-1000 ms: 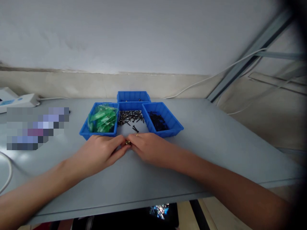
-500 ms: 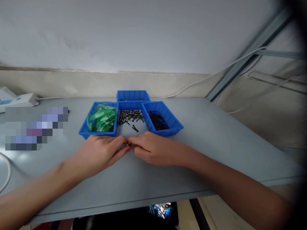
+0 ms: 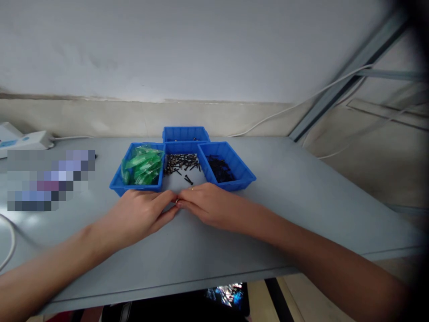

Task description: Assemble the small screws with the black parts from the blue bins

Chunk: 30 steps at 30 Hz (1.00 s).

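My left hand and my right hand meet at the fingertips just above the grey table. Both are closed in a pinch around a small metal piece, mostly hidden by the fingers. Beyond them lies a loose pile of dark screws, with a couple of separate screws closer to my hands. A blue bin with green plastic packets stands just past my left hand. Past my right hand is another blue bin, holding small black parts.
A third blue bin stands behind the pile, with a few small pieces inside. A white power strip and a blurred-out object are at the left. White cable runs along the wall to a metal frame.
My right hand's fingers have shifted slightly and closed more over the small metal piece; its brass-coloured part showed more before. My left hand has hardly moved.
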{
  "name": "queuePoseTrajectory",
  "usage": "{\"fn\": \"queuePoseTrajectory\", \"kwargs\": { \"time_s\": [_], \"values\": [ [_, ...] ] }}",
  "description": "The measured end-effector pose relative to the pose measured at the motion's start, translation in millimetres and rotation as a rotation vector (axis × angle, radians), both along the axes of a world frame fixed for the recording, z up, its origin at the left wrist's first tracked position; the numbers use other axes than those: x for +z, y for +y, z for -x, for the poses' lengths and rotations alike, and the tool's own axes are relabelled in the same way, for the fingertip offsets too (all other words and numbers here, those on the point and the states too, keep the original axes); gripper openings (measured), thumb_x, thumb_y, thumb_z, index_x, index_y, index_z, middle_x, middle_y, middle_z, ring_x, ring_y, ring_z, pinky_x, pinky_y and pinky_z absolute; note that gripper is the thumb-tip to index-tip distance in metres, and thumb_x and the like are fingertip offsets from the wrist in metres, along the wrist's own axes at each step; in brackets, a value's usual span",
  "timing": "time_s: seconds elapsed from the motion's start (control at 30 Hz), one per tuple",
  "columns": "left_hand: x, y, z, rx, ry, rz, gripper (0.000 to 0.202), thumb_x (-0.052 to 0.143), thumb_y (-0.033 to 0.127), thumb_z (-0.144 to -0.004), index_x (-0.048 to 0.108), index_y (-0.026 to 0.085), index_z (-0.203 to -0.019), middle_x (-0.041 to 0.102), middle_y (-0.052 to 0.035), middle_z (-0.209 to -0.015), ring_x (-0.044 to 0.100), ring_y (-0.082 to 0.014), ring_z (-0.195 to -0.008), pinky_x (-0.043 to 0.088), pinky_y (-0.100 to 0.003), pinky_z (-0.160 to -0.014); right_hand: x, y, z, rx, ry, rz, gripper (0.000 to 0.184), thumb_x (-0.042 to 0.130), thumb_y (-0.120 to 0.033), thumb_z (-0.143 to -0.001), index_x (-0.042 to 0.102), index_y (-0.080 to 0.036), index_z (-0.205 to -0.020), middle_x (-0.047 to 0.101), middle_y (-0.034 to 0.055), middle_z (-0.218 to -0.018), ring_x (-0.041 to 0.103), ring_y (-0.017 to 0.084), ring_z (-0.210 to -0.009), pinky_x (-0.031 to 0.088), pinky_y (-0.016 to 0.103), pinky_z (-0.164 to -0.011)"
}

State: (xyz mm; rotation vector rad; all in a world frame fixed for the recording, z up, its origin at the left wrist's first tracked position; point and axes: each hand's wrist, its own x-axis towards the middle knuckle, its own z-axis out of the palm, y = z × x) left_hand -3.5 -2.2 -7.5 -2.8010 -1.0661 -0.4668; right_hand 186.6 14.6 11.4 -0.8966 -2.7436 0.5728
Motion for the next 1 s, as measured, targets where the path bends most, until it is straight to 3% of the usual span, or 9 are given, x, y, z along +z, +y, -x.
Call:
{"fn": "queuePoseTrajectory", "kwargs": {
  "time_s": [0.13,0.3,0.4,0.73,1.0],
  "values": [
    [-1.1,-0.3,0.6,0.002,-0.006,-0.007,0.025,0.037,0.032,-0.088,0.052,0.016,-0.078,0.055,0.0027,-0.057,0.055,-0.0121,-0.049,0.036,-0.023,-0.045,-3.5,1.4,-1.2,-0.065,0.08,-0.005,0.018,0.043,-0.02,-0.086,0.059,-0.015,-0.078,0.064,0.0031,-0.077,0.057,0.013,-0.07,0.037,0.024,-0.063],
    [-0.3,0.1,1.4,0.001,-0.024,-0.018,0.023,0.037,0.032,-0.089,0.052,0.016,-0.081,0.055,0.0028,-0.057,0.055,-0.0116,-0.05,0.036,-0.023,-0.045,-6.5,-0.3,-2.5,-0.21,0.266,0.131,0.009,0.049,-0.022,-0.082,0.056,-0.019,-0.08,0.063,-0.0028,-0.072,0.057,0.01,-0.067,0.037,0.022,-0.06],
    [0.8,0.6,1.3,0.0,-0.034,-0.044,0.024,0.037,0.031,-0.089,0.051,0.016,-0.077,0.053,0.0031,-0.056,0.054,-0.0113,-0.049,0.034,-0.023,-0.044,-6.5,-0.2,-1.9,-0.216,0.322,0.183,0.007,0.051,-0.025,-0.081,0.055,-0.02,-0.08,0.062,-0.003,-0.074,0.056,0.01,-0.069,0.038,0.022,-0.062],
    [-1.0,-0.5,0.8,-0.017,-0.017,-0.032,0.027,0.035,0.032,-0.09,0.051,0.016,-0.074,0.055,0.0022,-0.057,0.056,-0.0127,-0.05,0.036,-0.024,-0.044,-3.5,1.7,-5.7,-0.194,0.214,0.381,0.019,0.038,-0.032,-0.086,0.053,-0.019,-0.084,0.058,-0.0015,-0.077,0.051,0.01,-0.066,0.036,0.023,-0.057],
    [-1.3,-0.1,0.9,-0.005,-0.011,-0.005,0.026,0.034,0.032,-0.09,0.053,0.017,-0.079,0.057,0.0026,-0.059,0.058,-0.0133,-0.052,0.038,-0.025,-0.046,-0.5,1.2,-6.5,-0.202,0.171,0.414,0.021,0.037,-0.03,-0.086,0.054,-0.019,-0.081,0.057,-0.0012,-0.073,0.049,0.01,-0.063,0.034,0.023,-0.055]
  ]
}}
